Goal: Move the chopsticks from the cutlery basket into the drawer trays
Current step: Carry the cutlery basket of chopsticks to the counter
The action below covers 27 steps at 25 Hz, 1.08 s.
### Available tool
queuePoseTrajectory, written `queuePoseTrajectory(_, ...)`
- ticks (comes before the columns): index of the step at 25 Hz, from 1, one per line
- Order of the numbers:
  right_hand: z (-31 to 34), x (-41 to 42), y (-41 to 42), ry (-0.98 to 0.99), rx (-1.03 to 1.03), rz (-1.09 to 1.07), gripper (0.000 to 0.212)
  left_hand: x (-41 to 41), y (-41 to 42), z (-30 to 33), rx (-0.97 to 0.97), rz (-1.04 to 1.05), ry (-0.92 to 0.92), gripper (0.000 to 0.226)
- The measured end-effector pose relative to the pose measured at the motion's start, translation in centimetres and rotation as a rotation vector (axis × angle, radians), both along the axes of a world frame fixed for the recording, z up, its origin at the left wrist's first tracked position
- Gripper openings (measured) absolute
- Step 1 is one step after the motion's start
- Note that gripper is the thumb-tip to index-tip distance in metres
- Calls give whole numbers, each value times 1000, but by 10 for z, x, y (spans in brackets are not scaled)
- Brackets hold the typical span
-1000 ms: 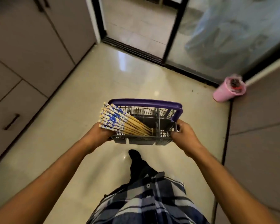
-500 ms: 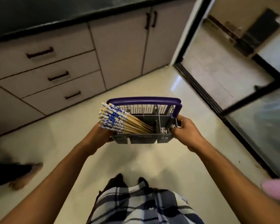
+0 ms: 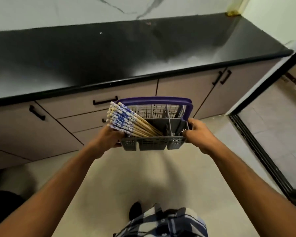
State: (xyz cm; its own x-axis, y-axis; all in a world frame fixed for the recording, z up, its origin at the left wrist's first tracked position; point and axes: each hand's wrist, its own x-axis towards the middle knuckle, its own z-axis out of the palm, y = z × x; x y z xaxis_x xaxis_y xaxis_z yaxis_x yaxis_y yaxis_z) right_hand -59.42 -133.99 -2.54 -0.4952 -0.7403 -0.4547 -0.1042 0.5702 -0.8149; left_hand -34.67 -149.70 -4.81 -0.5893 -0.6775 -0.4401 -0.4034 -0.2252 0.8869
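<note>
Both hands carry the basket: L hand clamps its left end, R hand its right end. Chopsticks sit in the left compartment, long axis slanting up-left over L hand. Drawers just beyond, shut.

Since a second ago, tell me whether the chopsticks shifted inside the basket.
No. The chopsticks lean out over the basket's left end, as before.

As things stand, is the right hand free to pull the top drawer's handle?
Probably not yet: the right hand and left hand both grip the cutlery basket, which hangs in front of the shut drawer handle.
</note>
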Motion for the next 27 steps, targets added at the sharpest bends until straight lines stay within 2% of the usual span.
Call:
queuePoseTrajectory(3, 12, -31, -71, 15, -41, 61, 40, -27, -66, 13, -26, 23, 6, 18)
queuePoseTrajectory(8, 21, -98, -181, 16, -93, 157, 36, -80, -163, 28, -124, -36, -124, 23)
queuePoseTrajectory(13, 27, -159, -290, 28, -60, 232, 41, -128, -240, 47, -167, 143, -114, 24)
queuePoseTrajectory(20, 7, -199, -396, 36, -77, 331, 36, -159, -312, 39, -85, 189, -120, 23)
queuePoseTrajectory(27, -7, -222, -481, -35, -83, 275, 43, -188, -402, 37, -31, 238, -138, 23)
